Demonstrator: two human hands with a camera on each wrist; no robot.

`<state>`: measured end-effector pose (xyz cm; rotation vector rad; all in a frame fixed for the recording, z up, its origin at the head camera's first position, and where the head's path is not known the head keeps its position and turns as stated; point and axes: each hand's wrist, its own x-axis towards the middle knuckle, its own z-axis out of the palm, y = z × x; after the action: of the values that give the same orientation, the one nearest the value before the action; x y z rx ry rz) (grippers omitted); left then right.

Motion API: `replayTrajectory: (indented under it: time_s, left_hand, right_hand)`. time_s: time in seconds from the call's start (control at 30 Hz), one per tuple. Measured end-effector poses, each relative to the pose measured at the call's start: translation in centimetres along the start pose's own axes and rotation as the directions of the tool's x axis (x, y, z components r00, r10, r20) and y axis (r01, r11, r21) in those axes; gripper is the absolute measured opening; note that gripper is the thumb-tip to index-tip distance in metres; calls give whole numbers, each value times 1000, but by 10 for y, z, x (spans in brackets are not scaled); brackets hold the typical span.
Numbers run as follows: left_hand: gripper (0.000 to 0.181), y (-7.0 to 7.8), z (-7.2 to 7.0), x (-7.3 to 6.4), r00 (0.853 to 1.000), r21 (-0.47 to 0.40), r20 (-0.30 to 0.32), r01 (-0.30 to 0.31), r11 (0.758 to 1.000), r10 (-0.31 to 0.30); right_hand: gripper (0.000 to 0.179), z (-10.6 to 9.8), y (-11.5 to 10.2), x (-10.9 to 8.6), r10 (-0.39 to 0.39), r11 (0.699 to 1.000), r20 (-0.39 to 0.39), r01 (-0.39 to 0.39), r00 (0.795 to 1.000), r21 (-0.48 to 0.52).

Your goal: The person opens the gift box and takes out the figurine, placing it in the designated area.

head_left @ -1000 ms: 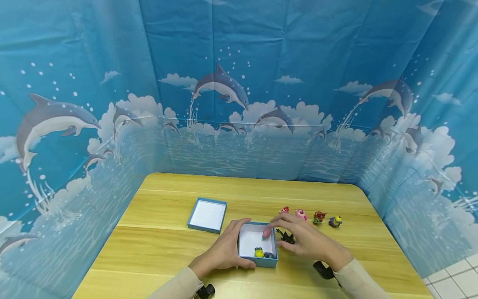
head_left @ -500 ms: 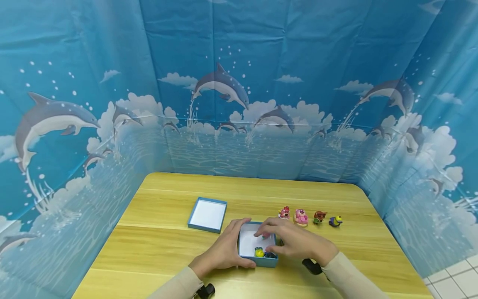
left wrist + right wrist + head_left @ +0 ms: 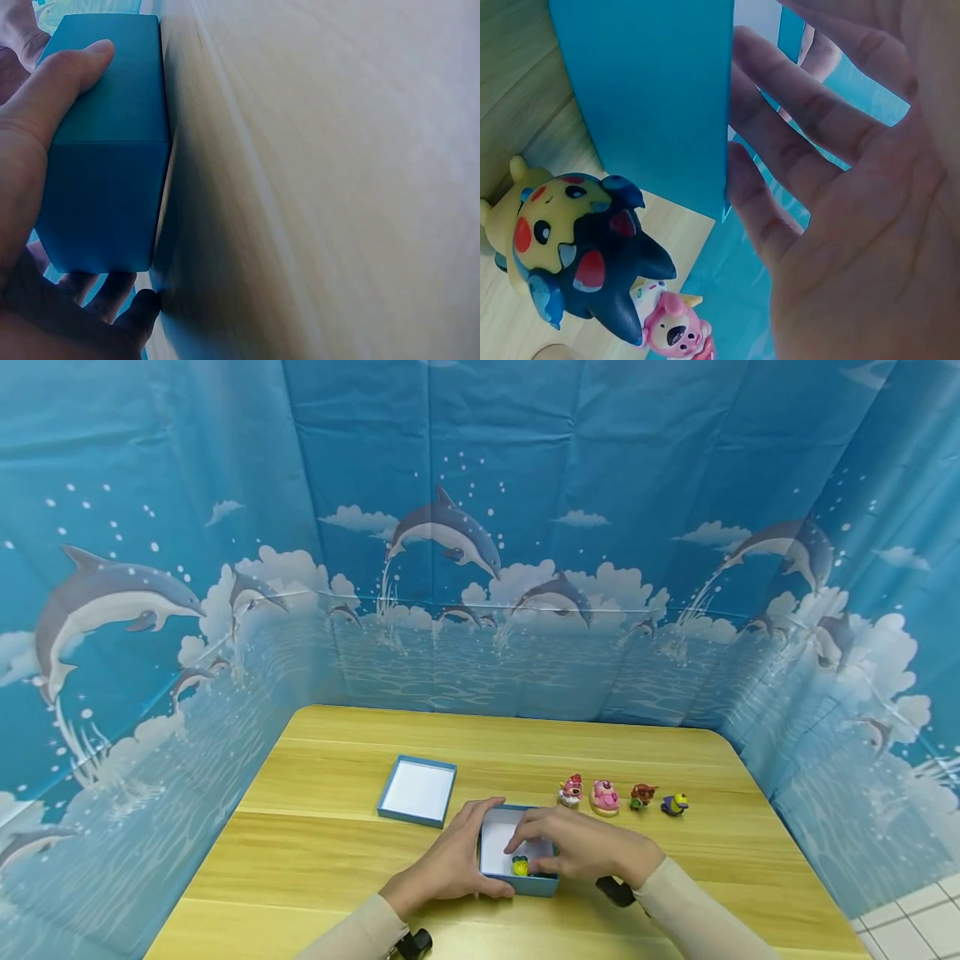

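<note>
A blue curtain (image 3: 480, 668) printed with leaping dolphins and clouds hangs round the yellow wooden table (image 3: 300, 852). At the left of the table a shallow blue lid (image 3: 417, 790) lies flat, its white inside facing up. To its right and nearer the person, the left hand (image 3: 456, 858) comes out of a pale sleeve (image 3: 356, 935) with a black wrist camera (image 3: 414, 945) and grips the left side of a square blue box (image 3: 534, 886), thumb against the near wall and fingers round at the far side.

The box stands upright on the table, uncovered, with a white floor. Inside, near the near wall, sits 1 yellow figure (image 3: 521, 866) with a blue-green top. The right hand (image 3: 588, 843) reaches in over the right wall, fingers bent down into the box; the fingertips are partly hidden, so I cannot tell whether they hold anything. The right wrist view shows a black figure (image 3: 615, 262) with a yellow face, on the table just beside the box.

Beyond the right hand, 4 figures stand in a loose row: a pink one with a red top (image 3: 572, 790), a pink one on a round base (image 3: 604, 797), a reddish-brown one (image 3: 641, 796) and a yellow-and-purple one (image 3: 675, 804). White floor tiles (image 3: 911, 918) show at the far right.
</note>
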<state>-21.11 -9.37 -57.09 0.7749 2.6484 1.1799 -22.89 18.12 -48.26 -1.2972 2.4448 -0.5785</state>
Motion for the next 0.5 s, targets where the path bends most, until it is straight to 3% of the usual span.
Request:
replayTrajectory:
  time_s: [0.5]
  left_hand:
    - [134,1,-1,-1,1000,-14,-11,-26,1000,26]
  right_hand:
    - [25,5,2,9,-4,995,40,1,999,96]
